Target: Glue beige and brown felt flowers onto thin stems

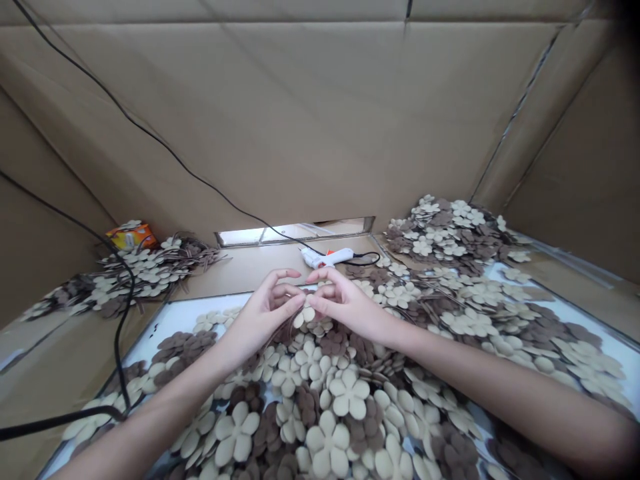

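Note:
My left hand (267, 307) and my right hand (345, 303) meet at the middle of the view, above a spread of loose flower cutouts. Between their thumbs and fingers is a small cream flower cutout (304, 317), pinched from both sides. Brown strands hang beside it near the left fingers. Part of the flower is hidden by my fingers. Just beyond the hands lies a white glue gun (327, 257) with a black cord. Below them, cream flower cutouts (327, 443) and brown flower cutouts (455, 450) overlap in a thick layer.
Cardboard walls (310, 120) enclose the work surface, with a slot (295, 231) low in the back one. A flower pile (450, 227) stands at back right. An orange packet (131, 236) sits by another heap at left. Black cables (165, 143) cross the left side.

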A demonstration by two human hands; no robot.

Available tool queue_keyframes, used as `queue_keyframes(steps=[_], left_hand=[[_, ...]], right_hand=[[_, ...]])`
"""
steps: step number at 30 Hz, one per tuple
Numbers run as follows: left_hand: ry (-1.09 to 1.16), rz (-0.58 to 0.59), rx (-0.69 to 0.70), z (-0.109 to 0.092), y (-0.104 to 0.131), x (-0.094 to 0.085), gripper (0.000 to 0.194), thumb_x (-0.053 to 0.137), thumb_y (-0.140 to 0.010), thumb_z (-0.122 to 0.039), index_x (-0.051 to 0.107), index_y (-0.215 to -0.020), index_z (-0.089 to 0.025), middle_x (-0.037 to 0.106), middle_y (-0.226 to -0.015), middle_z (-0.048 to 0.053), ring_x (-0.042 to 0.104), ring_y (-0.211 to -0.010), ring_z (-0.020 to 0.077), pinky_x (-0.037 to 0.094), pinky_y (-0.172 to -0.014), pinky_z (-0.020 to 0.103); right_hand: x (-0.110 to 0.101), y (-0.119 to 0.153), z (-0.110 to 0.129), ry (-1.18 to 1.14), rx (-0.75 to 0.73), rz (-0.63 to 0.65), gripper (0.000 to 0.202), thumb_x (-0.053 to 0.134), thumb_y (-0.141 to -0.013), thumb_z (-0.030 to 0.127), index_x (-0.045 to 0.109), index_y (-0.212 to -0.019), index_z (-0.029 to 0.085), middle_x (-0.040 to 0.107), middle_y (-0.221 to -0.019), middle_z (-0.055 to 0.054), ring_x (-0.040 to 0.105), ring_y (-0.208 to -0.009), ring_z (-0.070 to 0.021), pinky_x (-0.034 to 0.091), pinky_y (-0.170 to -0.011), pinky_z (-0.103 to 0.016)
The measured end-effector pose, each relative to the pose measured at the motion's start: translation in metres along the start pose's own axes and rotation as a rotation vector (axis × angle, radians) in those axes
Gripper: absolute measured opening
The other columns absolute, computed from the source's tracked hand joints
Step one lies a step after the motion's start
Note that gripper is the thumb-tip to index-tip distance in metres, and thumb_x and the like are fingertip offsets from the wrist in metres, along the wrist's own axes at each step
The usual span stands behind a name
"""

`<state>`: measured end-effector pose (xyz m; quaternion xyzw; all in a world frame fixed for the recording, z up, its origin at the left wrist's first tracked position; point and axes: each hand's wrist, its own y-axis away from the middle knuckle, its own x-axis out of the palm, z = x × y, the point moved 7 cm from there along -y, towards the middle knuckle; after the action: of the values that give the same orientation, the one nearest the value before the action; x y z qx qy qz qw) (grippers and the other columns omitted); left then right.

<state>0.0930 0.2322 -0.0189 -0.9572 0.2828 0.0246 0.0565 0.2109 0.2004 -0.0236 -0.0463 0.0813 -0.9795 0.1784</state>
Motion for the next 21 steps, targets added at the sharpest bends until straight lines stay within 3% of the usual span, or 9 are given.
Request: queue_keyframes(steps=[6,10,14,21], left_hand=[[0.121,-0.075,-0.066,-0.007,0.008,0.000,0.038,0.066,-0.078,-0.032,0.047,-0.111,-0.025,0.057,-0.078,-0.004,0.058,-0.062,0.0094,0.046,-0.058,0.019],[0.181,-0.053,-0.105,-0.007,0.012,0.004,0.022,0.055,-0.086,-0.037,0.055,-0.101,-0.021,0.056,-0.088,0.001,0.058,-0.073,0.0113,0.048,-0.063,0.021],[0.217,-0.022,-0.133,-0.003,0.012,0.007,0.021,0.051,-0.088,-0.041,0.056,-0.096,-0.022,0.054,-0.091,0.001,0.054,-0.070,0.0109,0.047,-0.056,0.021],[0.205,0.017,-0.194,0.004,0.011,0.008,0.023,0.055,-0.085,-0.041,0.060,-0.083,-0.018,0.055,-0.079,0.000,0.050,-0.066,0.0108,0.049,-0.059,0.023]], right_hand=[[-0.002,-0.002,-0.001,-0.031,-0.007,-0.017,0.030,0.060,-0.084,0.033,0.045,-0.107,0.021,0.059,-0.070,0.005,0.059,-0.066,-0.0099,0.046,-0.066,-0.023],[-0.003,-0.002,-0.002,-0.004,-0.016,-0.025,0.032,0.061,-0.083,0.033,0.045,-0.107,0.021,0.060,-0.070,0.004,0.058,-0.065,-0.0104,0.045,-0.065,-0.024],[-0.003,-0.002,-0.001,0.019,-0.030,-0.029,0.029,0.058,-0.085,0.035,0.045,-0.106,0.021,0.057,-0.068,0.004,0.054,-0.061,-0.0099,0.045,-0.061,-0.023],[-0.005,-0.001,0.002,0.123,-0.021,-0.055,0.032,0.059,-0.082,0.043,0.044,-0.101,0.022,0.045,-0.060,0.009,0.041,-0.051,-0.0067,0.031,-0.048,-0.018]])
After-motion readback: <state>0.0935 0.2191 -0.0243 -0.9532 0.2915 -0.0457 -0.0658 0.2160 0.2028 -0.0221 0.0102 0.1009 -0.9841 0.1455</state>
